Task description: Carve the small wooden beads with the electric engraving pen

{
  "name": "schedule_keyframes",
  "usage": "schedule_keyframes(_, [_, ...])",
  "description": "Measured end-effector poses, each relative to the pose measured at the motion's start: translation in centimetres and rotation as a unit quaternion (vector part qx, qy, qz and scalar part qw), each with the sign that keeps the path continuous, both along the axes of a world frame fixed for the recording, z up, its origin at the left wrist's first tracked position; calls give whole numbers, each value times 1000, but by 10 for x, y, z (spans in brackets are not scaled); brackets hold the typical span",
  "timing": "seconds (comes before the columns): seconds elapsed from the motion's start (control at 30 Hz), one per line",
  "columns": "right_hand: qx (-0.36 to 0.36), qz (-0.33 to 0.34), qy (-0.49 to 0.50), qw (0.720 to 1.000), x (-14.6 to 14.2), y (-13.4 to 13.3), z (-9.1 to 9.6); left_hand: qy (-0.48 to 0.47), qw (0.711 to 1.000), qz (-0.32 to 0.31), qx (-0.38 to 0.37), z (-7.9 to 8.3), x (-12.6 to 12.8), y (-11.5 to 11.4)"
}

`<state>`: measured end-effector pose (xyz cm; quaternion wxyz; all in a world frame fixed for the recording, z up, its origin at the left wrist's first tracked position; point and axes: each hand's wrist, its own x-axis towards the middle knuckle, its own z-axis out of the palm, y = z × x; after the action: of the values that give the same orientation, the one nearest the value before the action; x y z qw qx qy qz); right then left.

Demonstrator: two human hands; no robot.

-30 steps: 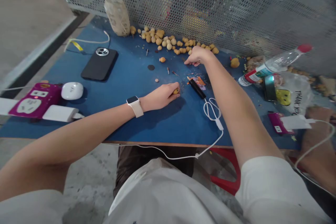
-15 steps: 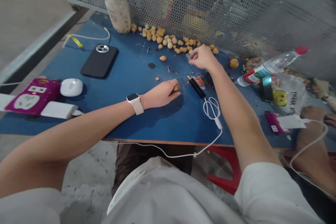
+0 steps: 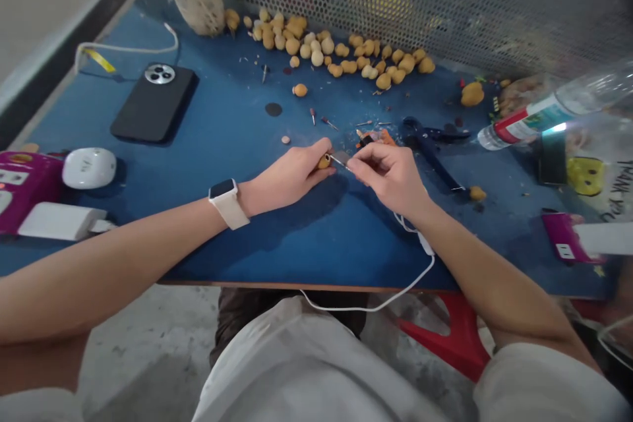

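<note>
My left hand (image 3: pixel 291 175), with a white watch on its wrist, pinches a small tan nut-like piece (image 3: pixel 324 161) against the blue table (image 3: pixel 222 237). My right hand (image 3: pixel 388 171) is closed on a small grey flat piece (image 3: pixel 340 158) and holds it against the nut. A black pen-like tool (image 3: pixel 366 139) lies just beyond the fingers, with a white cable (image 3: pixel 415 264) running off the table's front edge. A heap of similar tan nuts (image 3: pixel 341 56) lies along the mesh screen at the back.
A black phone (image 3: pixel 153 102), a white earbud case (image 3: pixel 89 168), a magenta power strip (image 3: pixel 20 181) and a white charger (image 3: pixel 62 221) lie at the left. Black pliers (image 3: pixel 428 142), a plastic bottle (image 3: pixel 544 112) and a second magenta strip (image 3: pixel 564 237) are at the right. Mesh screen (image 3: pixel 445 0) behind.
My right hand came back from the heap of nuts at the back and met my left hand at the middle of the table. The camera tilted closer to the table.
</note>
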<state>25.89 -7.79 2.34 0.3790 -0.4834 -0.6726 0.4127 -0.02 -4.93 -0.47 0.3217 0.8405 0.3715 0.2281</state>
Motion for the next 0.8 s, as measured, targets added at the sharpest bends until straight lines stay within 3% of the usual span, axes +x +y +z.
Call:
schedule_keyframes(0.23, [-66,11,72,995,0,-4,-6,7,1000,0,10,4,-2,-7])
schedule_keyframes(0.53, [-154,34,117,980,-2,-4,-11,-9,999,-18,26,-6,-6,-4])
schedule_keyframes(0.8, [-99,10,101,990,-5,-6,-17,-34,998,-45,3,-3,-11,1])
